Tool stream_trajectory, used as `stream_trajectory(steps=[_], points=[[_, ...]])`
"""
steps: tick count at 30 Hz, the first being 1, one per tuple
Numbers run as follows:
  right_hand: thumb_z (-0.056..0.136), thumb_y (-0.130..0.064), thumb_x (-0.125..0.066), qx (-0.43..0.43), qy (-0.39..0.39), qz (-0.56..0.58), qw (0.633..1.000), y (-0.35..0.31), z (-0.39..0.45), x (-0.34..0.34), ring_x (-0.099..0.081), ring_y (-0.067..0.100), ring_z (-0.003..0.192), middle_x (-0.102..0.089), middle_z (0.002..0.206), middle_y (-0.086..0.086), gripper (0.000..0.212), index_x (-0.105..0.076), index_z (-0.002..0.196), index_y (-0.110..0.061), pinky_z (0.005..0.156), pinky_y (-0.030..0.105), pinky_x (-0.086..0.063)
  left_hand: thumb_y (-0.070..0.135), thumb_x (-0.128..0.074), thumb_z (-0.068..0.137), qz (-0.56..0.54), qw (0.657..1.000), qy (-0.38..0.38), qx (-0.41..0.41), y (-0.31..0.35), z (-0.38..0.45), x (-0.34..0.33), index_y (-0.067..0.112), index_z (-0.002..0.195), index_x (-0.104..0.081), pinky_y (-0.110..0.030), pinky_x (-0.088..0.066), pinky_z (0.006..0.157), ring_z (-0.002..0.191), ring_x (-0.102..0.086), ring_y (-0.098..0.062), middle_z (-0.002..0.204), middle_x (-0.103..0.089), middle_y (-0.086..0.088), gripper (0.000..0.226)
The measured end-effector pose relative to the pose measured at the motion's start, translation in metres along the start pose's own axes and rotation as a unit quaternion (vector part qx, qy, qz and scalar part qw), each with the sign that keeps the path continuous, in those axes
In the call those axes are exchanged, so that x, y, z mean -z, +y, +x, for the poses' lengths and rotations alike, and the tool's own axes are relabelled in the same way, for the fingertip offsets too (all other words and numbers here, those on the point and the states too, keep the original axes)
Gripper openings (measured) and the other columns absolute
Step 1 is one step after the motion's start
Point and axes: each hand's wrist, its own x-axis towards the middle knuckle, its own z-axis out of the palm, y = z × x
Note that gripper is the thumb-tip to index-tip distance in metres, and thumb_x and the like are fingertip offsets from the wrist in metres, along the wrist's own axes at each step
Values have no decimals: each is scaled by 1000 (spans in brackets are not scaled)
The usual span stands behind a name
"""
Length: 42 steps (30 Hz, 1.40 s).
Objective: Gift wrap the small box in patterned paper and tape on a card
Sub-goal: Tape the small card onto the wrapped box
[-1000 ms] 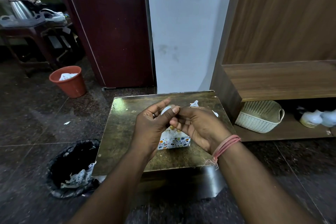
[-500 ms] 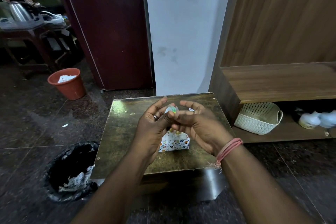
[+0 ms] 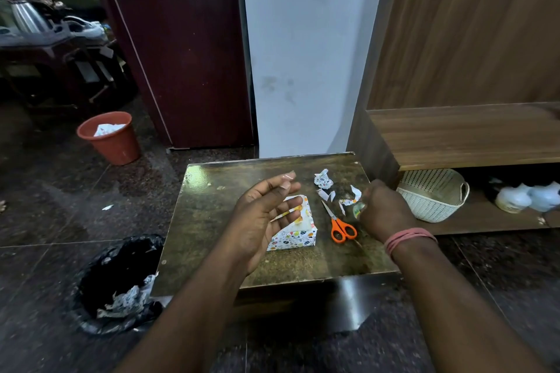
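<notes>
The small box [image 3: 298, 236], wrapped in white paper with coloured spots, lies on the low table [image 3: 212, 239]. My left hand [image 3: 263, 215] hovers over the box's left half with its fingers nearly straight. A short clear strip that looks like tape clings to its index fingertip. My right hand [image 3: 385, 209] is down at the table's right side, its fingers curled round a small greenish tape roll [image 3: 358, 209]. I see no card.
Orange-handled scissors [image 3: 339, 227] lie right of the box. Patterned paper scraps [image 3: 324, 180] sit behind them. A black-lined bin [image 3: 118, 281] stands at the left, an orange bucket [image 3: 110, 138] farther back, and a white basket [image 3: 433, 194] under the wooden shelf on the right.
My hands were together above the box, working at the tape roll. They have parted: the right went down to the right with the roll, and the left opened over the box.
</notes>
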Motion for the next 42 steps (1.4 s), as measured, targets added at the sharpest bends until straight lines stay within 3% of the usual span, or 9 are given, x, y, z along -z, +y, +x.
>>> stream_trajectory(steps=[8,11,15,22,29,33,37,40,42], points=[[82,-15,-66,21,26,7,999,-4,6,-15,-68,35,97,-72,102,16,18,-68,100,-14,82,37,-56,14,-59,101,0,1000,-23,17,2,-2,4,13,127,-70,-38,-56,95,110,-70,-25,124,-74,-8,28],[89,-19,-68,91,58,181,978,-23,1,-10,-70,19,78,-75,82,4,9,-73,82,-17,74,32,-56,6,-56,101,9,999,-29,20,2,0,3,12,127,-70,-37,-55,91,105,-69,-24,123,-74,-8,31],[93,-20,-71,144,-91,403,899,-50,-19,-9,-66,19,64,-74,79,18,12,-78,87,-14,70,41,-58,-4,-51,97,17,999,-34,16,0,1,2,6,124,-70,-33,-55,81,93,-66,-22,123,-73,-15,34],[87,-5,-76,141,-91,453,876,-56,-25,-9,-62,26,59,-69,70,20,3,-78,85,-7,56,31,-53,-6,-51,95,91,995,-35,-7,4,-1,5,8,108,-76,-32,-50,76,86,-64,-19,109,-75,-12,31],[91,-1,-69,77,-103,459,879,-52,-19,-12,-58,23,54,-65,64,15,11,-76,81,-3,52,29,-50,2,-52,99,186,983,9,-1,7,1,6,11,115,-73,-29,-53,70,80,-67,-14,107,-77,-10,28],[90,2,-70,-20,-152,499,853,-47,-15,-18,-51,18,47,-59,68,18,10,-68,80,5,42,25,-45,7,-56,99,302,945,102,-78,5,6,14,23,117,-71,-33,-55,72,78,-66,-11,106,-74,1,29],[89,4,-68,-85,-163,481,857,-46,-10,-35,-47,21,46,-55,64,16,14,-61,76,5,38,24,-42,8,-58,97,443,881,93,-136,-6,6,10,28,117,-75,-26,-48,67,81,-62,-7,110,-69,10,33],[88,2,-69,-103,-169,453,869,-45,-6,-41,-49,21,43,-55,61,16,13,-62,77,5,41,26,-41,8,-58,94,551,813,62,-177,-20,7,9,32,125,-72,-34,-52,89,104,-59,-15,117,-61,9,41],[87,-1,-70,-101,-174,438,876,-44,-4,-42,-50,22,41,-56,60,16,13,-64,76,5,46,29,-39,10,-57,95,593,782,46,-187,-22,6,10,34,132,-68,-29,-46,93,112,-54,-18,120,-58,7,45]])
